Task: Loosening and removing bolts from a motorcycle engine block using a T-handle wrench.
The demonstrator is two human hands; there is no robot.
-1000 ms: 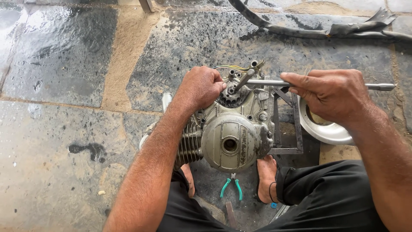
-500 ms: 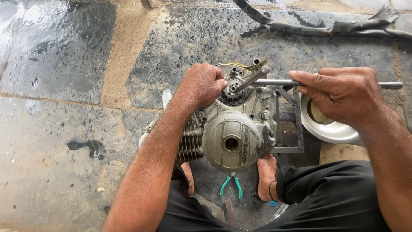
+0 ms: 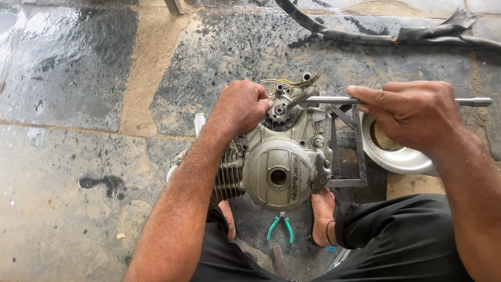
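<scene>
I am clenching my left hand [image 3: 241, 107] on the top of the small grey engine [image 3: 282, 167], which is standing on the stone floor [image 3: 68, 172] below both hands, between my bare feet. My right hand [image 3: 412, 115] is gripping a long metal bar wrench [image 3: 334, 100] lying level, its tip meeting the sprocket [image 3: 279, 112] just beside my left knuckles. A steel bowl [image 3: 396, 156] is sitting under my right hand, green-handled pliers [image 3: 280, 226] nearer me.
</scene>
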